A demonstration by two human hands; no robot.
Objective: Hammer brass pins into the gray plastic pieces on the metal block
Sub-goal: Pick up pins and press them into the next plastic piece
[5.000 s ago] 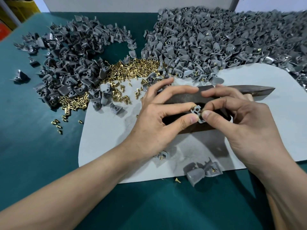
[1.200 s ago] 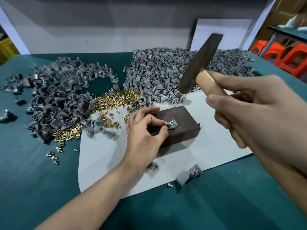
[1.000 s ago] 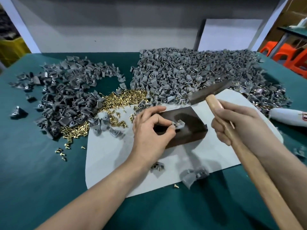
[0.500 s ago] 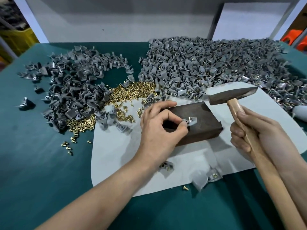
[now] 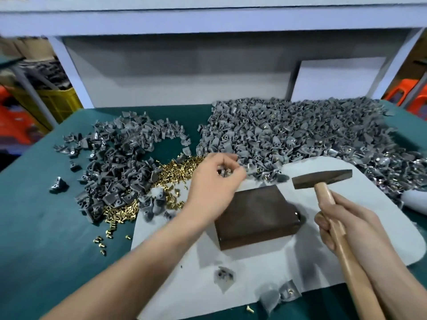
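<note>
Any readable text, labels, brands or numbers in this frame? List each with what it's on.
None readable.
Hammer in the right hand, metal block, gray plastic piece pinched by the left hand: no markings visible.
White object at the right edge, yellow crate: blurred, nothing legible.

I log block (image 5: 256, 218) on sheet (image 5: 381, 215). Pin heap (image 5: 180, 167) lies behind-left of it, between left heap of plastic pieces (image 5: 115, 162) and rear heap (image 5: 288, 132). Hammer (image 5: 322, 179) hangs right of block. Loose pieces (image 5: 287, 292) sit at sheet's near edge.
</note>
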